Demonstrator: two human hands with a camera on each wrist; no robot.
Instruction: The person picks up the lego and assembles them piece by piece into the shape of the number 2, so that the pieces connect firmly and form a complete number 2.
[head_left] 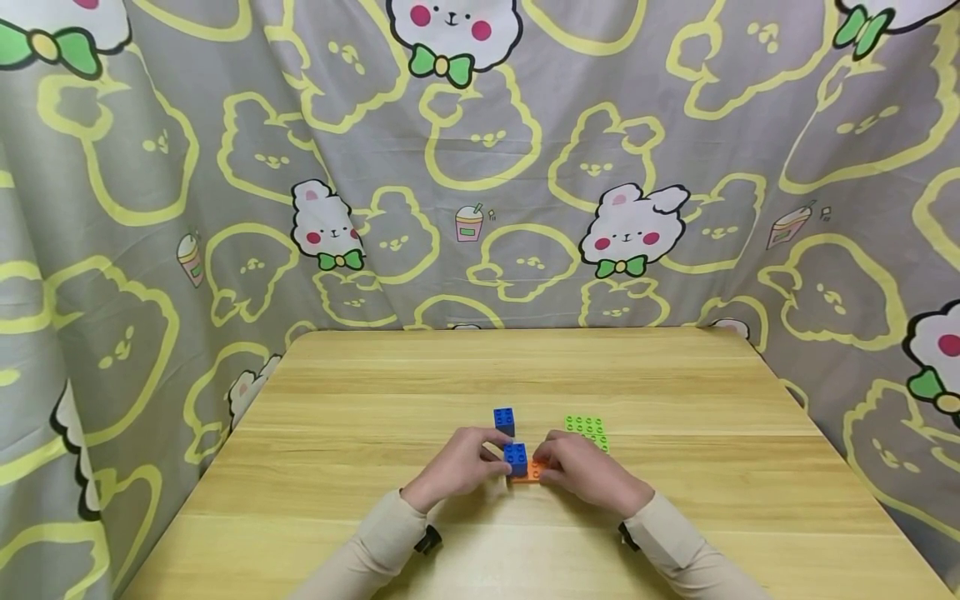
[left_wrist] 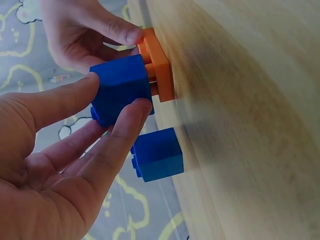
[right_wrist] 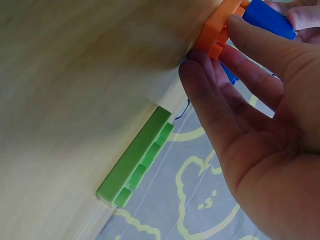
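In the head view my left hand (head_left: 467,463) pinches a blue building brick (head_left: 515,456) between thumb and fingers. The brick stands at the left end of a flat orange brick (head_left: 534,475); in the left wrist view some orange studs (left_wrist: 150,72) still show between the two. My right hand (head_left: 587,468) holds the orange brick's right end against the table, its thumb on top in the right wrist view. A second blue brick (left_wrist: 159,155) stands on the table just beyond my left hand. Behind my right hand lies a flat green studded brick (right_wrist: 136,157), partly hidden in the head view.
The wooden table (head_left: 337,400) reaches back to a grey curtain (head_left: 420,167) with yellow outlines and white bunnies. The curtain also hangs along both sides. Dark bands (head_left: 428,540) sit at the wrists below the beige sleeves (head_left: 678,542).
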